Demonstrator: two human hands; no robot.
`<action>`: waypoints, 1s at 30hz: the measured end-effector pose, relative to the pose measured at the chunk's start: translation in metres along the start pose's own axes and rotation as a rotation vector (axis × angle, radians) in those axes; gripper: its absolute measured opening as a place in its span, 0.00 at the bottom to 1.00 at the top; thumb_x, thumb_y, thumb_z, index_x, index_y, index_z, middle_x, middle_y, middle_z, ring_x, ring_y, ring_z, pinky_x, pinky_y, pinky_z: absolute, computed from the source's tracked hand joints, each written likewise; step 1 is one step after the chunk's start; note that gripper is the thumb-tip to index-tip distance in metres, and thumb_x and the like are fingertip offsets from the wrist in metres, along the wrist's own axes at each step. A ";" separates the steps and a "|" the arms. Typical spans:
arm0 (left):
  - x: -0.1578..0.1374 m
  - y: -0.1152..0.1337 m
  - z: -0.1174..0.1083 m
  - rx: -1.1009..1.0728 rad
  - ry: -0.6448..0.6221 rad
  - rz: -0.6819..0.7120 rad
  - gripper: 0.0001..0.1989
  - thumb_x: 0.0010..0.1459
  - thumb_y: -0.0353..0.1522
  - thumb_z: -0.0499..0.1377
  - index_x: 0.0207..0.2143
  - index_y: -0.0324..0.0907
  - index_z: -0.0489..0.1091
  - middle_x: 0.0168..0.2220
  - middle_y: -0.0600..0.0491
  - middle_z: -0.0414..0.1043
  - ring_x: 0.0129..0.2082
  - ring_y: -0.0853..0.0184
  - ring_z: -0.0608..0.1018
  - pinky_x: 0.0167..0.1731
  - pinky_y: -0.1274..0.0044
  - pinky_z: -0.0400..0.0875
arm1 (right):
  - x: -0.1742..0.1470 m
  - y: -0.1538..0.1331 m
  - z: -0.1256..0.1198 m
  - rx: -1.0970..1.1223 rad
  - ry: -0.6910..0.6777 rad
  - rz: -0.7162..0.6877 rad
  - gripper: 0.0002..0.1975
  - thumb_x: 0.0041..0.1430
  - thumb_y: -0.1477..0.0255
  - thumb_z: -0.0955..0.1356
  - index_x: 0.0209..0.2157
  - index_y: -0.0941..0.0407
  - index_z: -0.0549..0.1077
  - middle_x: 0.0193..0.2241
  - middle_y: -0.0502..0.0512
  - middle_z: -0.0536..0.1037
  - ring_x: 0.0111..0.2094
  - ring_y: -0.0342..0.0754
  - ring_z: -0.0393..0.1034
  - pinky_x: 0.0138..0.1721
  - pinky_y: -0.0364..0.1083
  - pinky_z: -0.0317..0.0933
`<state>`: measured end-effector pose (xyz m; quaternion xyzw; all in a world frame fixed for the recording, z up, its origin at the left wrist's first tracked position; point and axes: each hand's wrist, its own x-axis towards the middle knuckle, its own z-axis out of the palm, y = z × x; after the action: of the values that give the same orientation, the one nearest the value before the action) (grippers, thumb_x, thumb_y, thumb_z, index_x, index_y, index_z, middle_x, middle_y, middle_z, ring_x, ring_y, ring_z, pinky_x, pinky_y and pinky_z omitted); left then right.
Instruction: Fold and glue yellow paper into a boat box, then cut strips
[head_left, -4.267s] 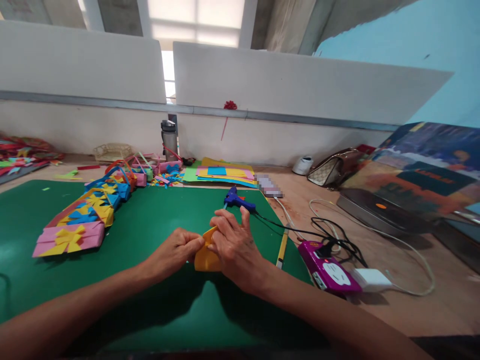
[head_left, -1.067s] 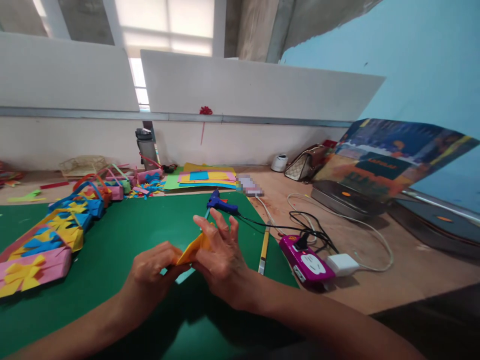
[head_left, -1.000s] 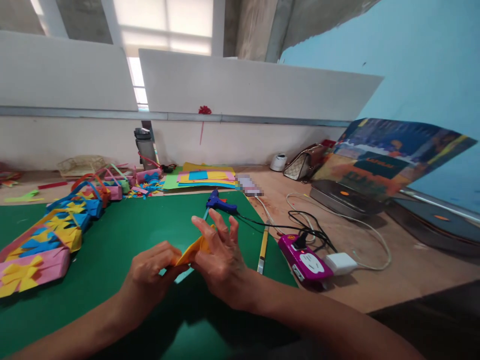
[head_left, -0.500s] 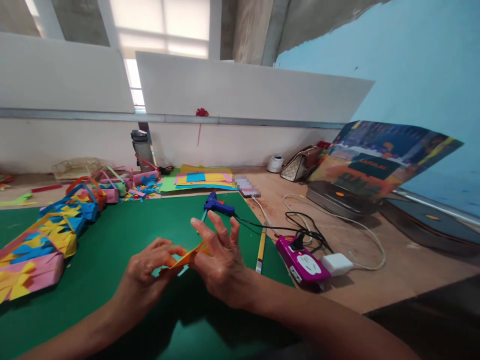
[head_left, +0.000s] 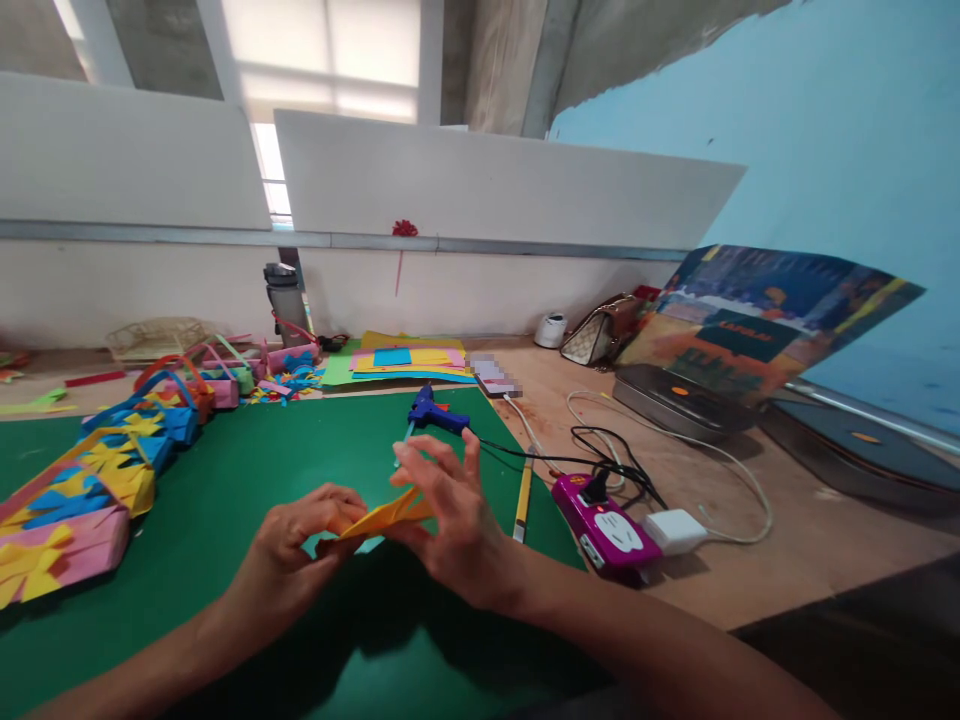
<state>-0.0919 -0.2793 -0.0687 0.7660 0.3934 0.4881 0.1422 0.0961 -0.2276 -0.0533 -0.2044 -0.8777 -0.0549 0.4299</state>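
A folded piece of yellow-orange paper [head_left: 388,514] is held between my two hands above the green cutting mat [head_left: 285,440]. My left hand [head_left: 300,535] pinches its left end between thumb and fingers. At the right end, my right hand [head_left: 457,530] has its thumb under the paper and its index finger bent over it, the other fingers raised. Just beyond my hands lies a blue glue gun [head_left: 439,410] with a light blue stick at its back. A yellow utility knife [head_left: 523,498] rests on the mat to the right of my right hand.
Paper baskets with bows [head_left: 97,460] line the left. Stacked coloured paper [head_left: 409,360], a phone [head_left: 493,376] and a grey bottle [head_left: 283,305] stand at the back. On the right are a purple power strip [head_left: 607,525], tangled cables, a white adapter [head_left: 675,530] and dark cases [head_left: 675,395].
My right hand has shifted slightly right and down along the paper, its fingers curling closer together. More of the paper's right end shows. My left hand keeps its pinch.
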 end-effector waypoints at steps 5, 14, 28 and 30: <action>-0.001 -0.003 0.004 0.225 0.017 0.281 0.10 0.56 0.21 0.52 0.28 0.41 0.68 0.26 0.53 0.75 0.33 0.68 0.75 0.34 0.78 0.68 | 0.000 -0.009 -0.007 -0.127 -0.029 -0.247 0.20 0.59 0.80 0.60 0.54 0.58 0.62 0.40 0.53 0.77 0.56 0.53 0.58 0.59 0.60 0.26; -0.006 -0.008 0.012 0.469 0.034 0.288 0.12 0.59 0.23 0.51 0.24 0.39 0.67 0.22 0.53 0.70 0.27 0.68 0.69 0.28 0.77 0.63 | -0.005 -0.017 0.000 -0.205 -0.086 -0.291 0.17 0.61 0.81 0.56 0.50 0.67 0.65 0.23 0.52 0.77 0.36 0.48 0.69 0.60 0.61 0.28; 0.006 -0.006 0.010 0.304 -0.002 0.182 0.15 0.59 0.28 0.50 0.20 0.39 0.66 0.20 0.54 0.65 0.22 0.71 0.65 0.23 0.79 0.60 | -0.003 -0.021 0.000 -0.250 0.054 -0.393 0.14 0.61 0.78 0.58 0.46 0.60 0.68 0.31 0.53 0.78 0.45 0.50 0.69 0.60 0.59 0.27; 0.010 -0.006 0.002 0.099 -0.029 0.041 0.14 0.59 0.31 0.52 0.21 0.39 0.68 0.21 0.54 0.66 0.22 0.72 0.67 0.22 0.80 0.62 | -0.001 -0.016 -0.011 -0.245 0.105 -0.351 0.15 0.60 0.76 0.61 0.49 0.57 0.65 0.40 0.55 0.77 0.51 0.52 0.65 0.60 0.60 0.25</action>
<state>-0.0906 -0.2681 -0.0669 0.7869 0.3991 0.4599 0.0999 0.0982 -0.2453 -0.0463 -0.0961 -0.8631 -0.2457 0.4307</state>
